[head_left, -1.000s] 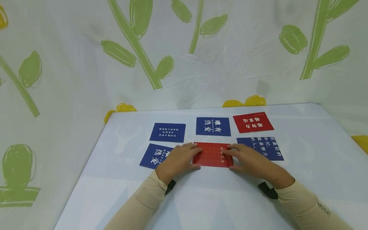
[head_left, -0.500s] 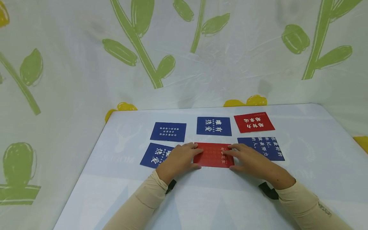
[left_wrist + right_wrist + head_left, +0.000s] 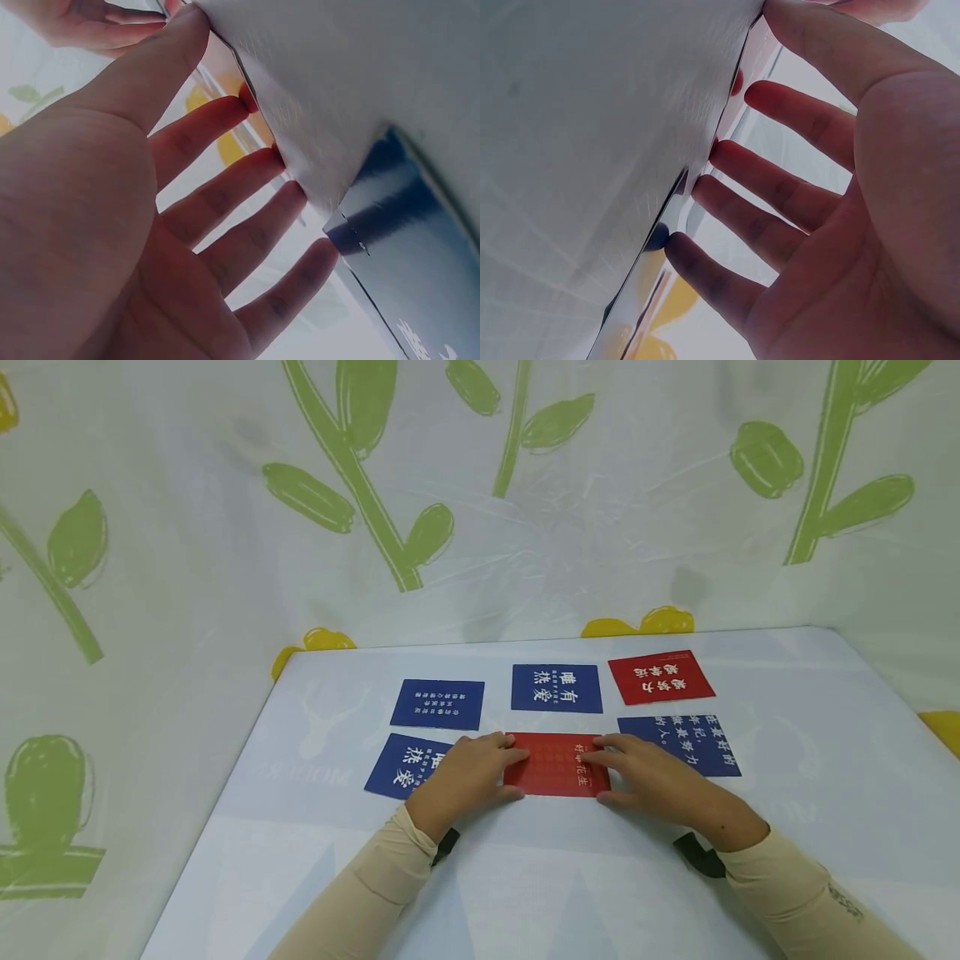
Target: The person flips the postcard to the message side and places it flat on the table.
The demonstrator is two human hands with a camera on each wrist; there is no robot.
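A red card (image 3: pixel 551 766) with white characters lies flat on the table in the head view, between both hands. My left hand (image 3: pixel 465 777) rests at its left end, with index finger and thumb touching the card. At the opposite end lies my right hand (image 3: pixel 663 783), its fingertips on the card and its thumb by the near right corner. In both wrist views the fingers are spread and fairly straight. Partly beneath the left hand is a blue card (image 3: pixel 397 767); the right hand covers part of another blue card (image 3: pixel 697 747).
Farther back on the white table (image 3: pixel 525 893) lie a blue card (image 3: pixel 438 704) at left, a blue card (image 3: pixel 557 688) in the middle and a red card (image 3: pixel 660 677) at right. A white curtain (image 3: pixel 480 543) with green plant prints hangs behind the table.
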